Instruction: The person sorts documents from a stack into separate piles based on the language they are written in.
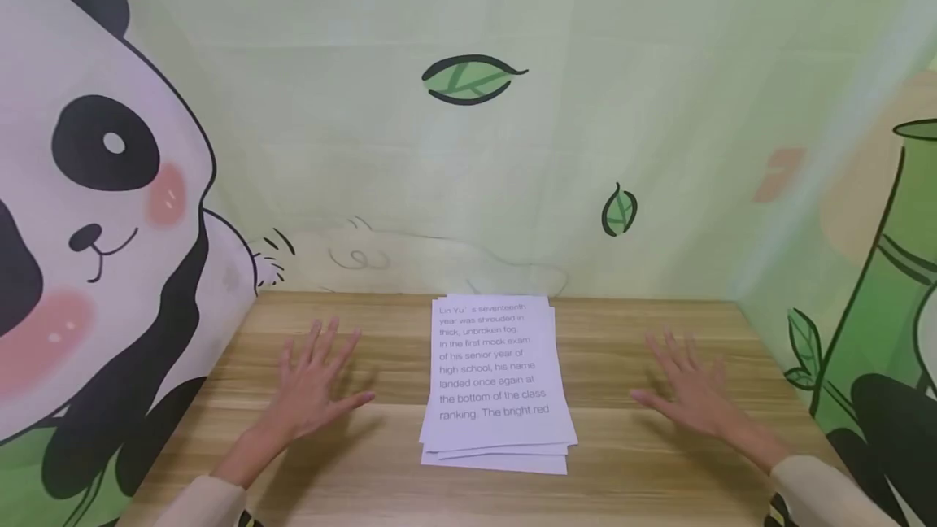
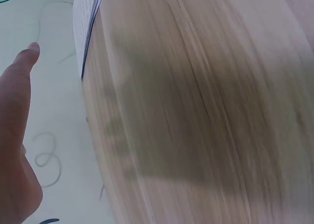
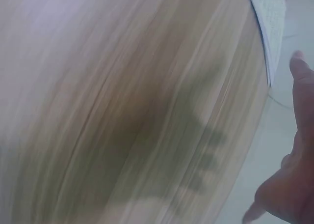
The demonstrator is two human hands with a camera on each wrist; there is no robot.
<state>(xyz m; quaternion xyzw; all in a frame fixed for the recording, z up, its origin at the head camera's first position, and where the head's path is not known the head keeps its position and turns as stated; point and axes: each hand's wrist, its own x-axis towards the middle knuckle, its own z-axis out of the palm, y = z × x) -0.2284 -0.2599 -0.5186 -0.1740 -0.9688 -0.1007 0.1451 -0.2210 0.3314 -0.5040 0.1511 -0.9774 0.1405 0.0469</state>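
Observation:
A loose stack of white paper sheets (image 1: 494, 364) lies on the wooden table, its edges uneven at the bottom. Large printed English text covers the top sheet. To the left of the stack, my left hand (image 1: 311, 393) hovers over the table with fingers spread, holding nothing. My right hand (image 1: 688, 397) does the same to the right of the stack, fingers fanned out. Each hand casts a shadow on the wood. In the left wrist view the thumb (image 2: 19, 81) shows near the stack's edge, and the right wrist view shows the right thumb (image 3: 301, 86) similarly.
The wooden table (image 1: 351, 462) meets a pale green cloth backdrop (image 1: 329, 128) at its far edge. Printed on the cloth are a panda (image 1: 110, 145) at left, leaves (image 1: 472, 80) in the middle and green bamboo (image 1: 878, 307) at right.

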